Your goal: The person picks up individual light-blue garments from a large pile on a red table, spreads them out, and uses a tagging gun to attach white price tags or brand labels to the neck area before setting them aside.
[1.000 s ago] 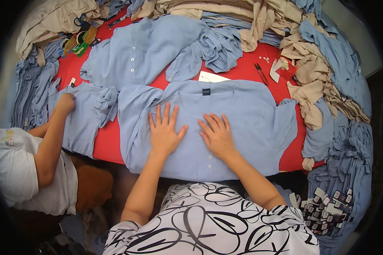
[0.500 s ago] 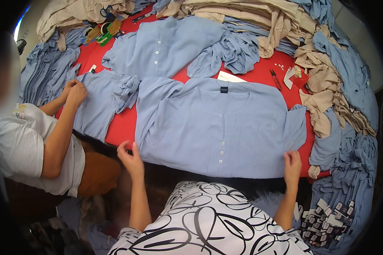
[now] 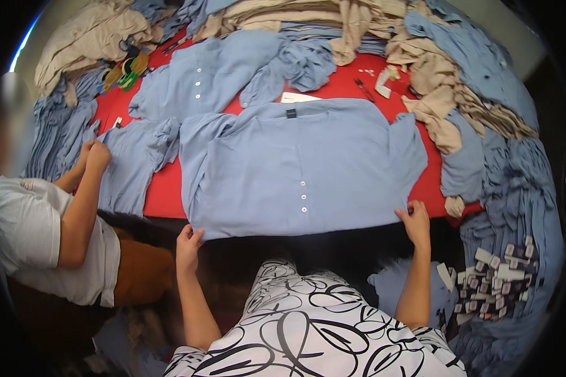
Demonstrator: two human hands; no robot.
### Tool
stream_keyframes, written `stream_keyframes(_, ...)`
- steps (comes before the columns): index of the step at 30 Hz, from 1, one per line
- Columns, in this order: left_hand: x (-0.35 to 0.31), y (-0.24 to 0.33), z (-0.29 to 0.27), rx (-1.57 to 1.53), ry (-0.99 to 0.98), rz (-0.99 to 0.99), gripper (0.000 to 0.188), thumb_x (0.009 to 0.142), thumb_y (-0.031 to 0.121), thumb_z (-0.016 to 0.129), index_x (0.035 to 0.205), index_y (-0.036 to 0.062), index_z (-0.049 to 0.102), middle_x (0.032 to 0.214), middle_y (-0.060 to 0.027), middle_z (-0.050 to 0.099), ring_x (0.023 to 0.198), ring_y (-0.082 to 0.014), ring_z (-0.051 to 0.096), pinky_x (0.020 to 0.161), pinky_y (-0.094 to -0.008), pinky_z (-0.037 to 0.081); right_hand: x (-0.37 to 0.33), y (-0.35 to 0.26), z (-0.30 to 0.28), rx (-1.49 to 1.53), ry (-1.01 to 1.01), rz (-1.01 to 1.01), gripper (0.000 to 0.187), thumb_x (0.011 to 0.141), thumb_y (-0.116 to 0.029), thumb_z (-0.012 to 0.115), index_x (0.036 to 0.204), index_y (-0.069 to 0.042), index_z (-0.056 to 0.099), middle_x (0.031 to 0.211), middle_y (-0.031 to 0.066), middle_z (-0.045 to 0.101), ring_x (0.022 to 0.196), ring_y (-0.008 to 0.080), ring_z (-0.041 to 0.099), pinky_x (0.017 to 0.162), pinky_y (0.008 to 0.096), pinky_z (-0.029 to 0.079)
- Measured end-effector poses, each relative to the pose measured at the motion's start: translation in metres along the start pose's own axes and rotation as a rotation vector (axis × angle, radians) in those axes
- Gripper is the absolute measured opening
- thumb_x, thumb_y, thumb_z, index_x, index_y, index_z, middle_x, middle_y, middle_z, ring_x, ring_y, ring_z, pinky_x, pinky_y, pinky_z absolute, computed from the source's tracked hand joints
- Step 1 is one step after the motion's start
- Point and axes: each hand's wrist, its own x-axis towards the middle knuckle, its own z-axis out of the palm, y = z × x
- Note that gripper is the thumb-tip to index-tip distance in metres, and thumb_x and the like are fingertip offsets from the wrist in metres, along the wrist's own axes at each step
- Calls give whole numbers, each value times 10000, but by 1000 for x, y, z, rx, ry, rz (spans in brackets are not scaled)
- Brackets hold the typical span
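Observation:
A light blue button-front shirt point(image 3: 251, 169) lies spread wide before me, its neckline with a dark label on the far side and several white buttons down the middle. At the near left corner of its hem, my left hand point(image 3: 188, 250) pinches the cloth. My right hand point(image 3: 416, 225) grips the near right corner between thumb and fingers. The hem runs between both hands along the front edge of the red-covered table point(image 3: 437, 188).
On my left a co-worker's hands point(image 3: 95, 156) handle another blue garment point(image 3: 132, 166). Another buttoned blue shirt point(image 3: 217, 69) lies beyond mine. Tape rolls point(image 3: 129, 74), a red-and-black tool point(image 3: 363, 89) and a beige cloth pile point(image 3: 427, 69) are farther back; tags point(image 3: 493, 283) lie at lower right.
My left hand, previously raised with fingers apart, is now closed on the shirt's left hem corner. My right hand has closed on the right corner. The whole view has shifted slightly.

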Motion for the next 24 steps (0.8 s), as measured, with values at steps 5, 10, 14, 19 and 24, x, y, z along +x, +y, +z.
stream_keyframes(5, 20, 13, 25, 30, -82, 72, 232, 941, 92, 621, 1129, -43, 625, 1045, -70, 678, 913, -120, 633, 808, -280, 513, -3, 51, 1, 24, 115, 34, 387, 758, -286, 785, 936, 24, 638, 935, 201, 598, 893, 374, 599, 780, 466, 469)
stream_keyframes(10, 42, 12, -44, -88, -165, 217, 265, 984, 183, 614, 1187, 13, 616, 1067, -85, 668, 970, -174, 642, 867, -329, 512, -24, -21, 32, 363, 417, -89, 381, 814, -283, 763, 999, 23, 631, 862, 200, 662, 772, 302, 636, 688, 415, 488)
stream_keyframes(14, -2, 91, -36, -216, -111, 176, 501, 1011, 341, 527, 1349, -28, 504, 1271, -149, 597, 1144, -258, 597, 995, -395, 466, -131, -61, -22, 1080, 193, 139, 207, 894, -97, 707, 1029, -39, 562, 848, 12, 626, 757, 84, 597, 647, 241, 497)
stream_keyframes(19, -28, 156, -58, -226, -228, 440, 473, 1029, 301, 491, 1368, -30, 480, 1328, -155, 556, 1197, -258, 565, 1035, -396, 441, -288, -86, -77, 1611, 156, -281, 187, 845, -66, 747, 969, -2, 622, 844, 77, 660, 746, 154, 623, 708, 281, 512)
stream_keyframes(24, 12, 165, -33, -105, -618, 539, 447, 1047, 261, 455, 1386, -32, 455, 1386, -161, 515, 1250, -258, 532, 1075, -397, 415, -378, -65, -104, 1347, 328, 2, 107, 880, -56, 692, 966, 9, 692, 855, 83, 674, 757, 155, 636, 723, 285, 522)
